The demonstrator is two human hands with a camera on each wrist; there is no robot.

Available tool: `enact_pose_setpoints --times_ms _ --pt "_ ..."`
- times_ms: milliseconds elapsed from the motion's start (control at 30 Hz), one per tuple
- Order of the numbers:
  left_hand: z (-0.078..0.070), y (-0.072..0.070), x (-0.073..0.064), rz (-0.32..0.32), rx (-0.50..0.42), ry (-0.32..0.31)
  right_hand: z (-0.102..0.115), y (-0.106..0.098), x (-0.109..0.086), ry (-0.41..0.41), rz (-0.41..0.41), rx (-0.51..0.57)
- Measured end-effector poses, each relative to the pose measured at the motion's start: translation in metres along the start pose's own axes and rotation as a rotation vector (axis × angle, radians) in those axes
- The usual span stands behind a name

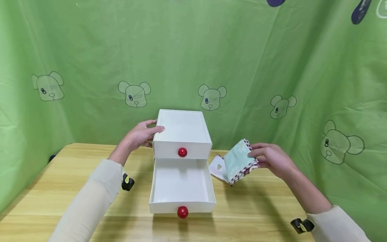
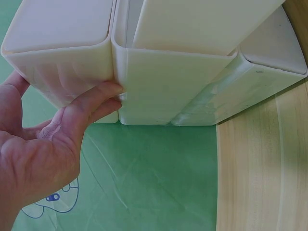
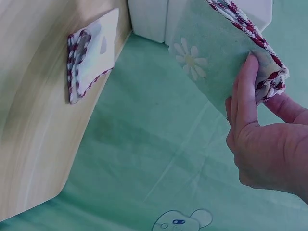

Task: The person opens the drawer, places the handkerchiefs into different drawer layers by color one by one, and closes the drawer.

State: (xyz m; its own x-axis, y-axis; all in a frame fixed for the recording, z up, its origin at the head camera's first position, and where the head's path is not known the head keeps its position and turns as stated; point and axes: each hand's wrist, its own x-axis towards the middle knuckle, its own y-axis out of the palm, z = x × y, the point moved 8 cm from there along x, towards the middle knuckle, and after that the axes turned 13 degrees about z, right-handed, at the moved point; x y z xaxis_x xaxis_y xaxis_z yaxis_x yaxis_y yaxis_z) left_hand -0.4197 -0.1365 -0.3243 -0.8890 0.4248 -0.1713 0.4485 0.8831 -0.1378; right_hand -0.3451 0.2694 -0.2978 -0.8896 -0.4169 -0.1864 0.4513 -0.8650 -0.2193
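Observation:
A white drawer unit (image 1: 184, 126) with red knobs stands in the middle of the head view. One drawer (image 1: 181, 181) below the top one is pulled out and has nothing in it. My left hand (image 1: 141, 135) rests against the unit's upper left side, its thumb over the top edge; in the left wrist view its fingers (image 2: 103, 91) lie along the side wall. To the right of the unit, my right hand (image 1: 273, 159) pinches a folded mint-green handkerchief (image 1: 239, 159) with flowers and a checked border, held above the table.
A folded white handkerchief (image 3: 98, 53) with a dark red and white border lies on the wooden table (image 1: 251, 218), right of the drawer unit. A green curtain (image 1: 175, 50) printed with bear heads hangs behind and at both sides.

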Motion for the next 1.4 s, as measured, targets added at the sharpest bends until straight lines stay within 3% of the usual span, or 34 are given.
enact_pose_setpoints --times_ms 800,1400 --pt "-0.001 0.0 0.0 0.004 -0.017 -0.005 0.036 0.061 -0.019 -0.059 0.074 0.096" --pt "-0.001 0.0 -0.002 -0.002 -0.008 -0.015 0.023 0.107 0.005 -0.034 0.092 0.226"
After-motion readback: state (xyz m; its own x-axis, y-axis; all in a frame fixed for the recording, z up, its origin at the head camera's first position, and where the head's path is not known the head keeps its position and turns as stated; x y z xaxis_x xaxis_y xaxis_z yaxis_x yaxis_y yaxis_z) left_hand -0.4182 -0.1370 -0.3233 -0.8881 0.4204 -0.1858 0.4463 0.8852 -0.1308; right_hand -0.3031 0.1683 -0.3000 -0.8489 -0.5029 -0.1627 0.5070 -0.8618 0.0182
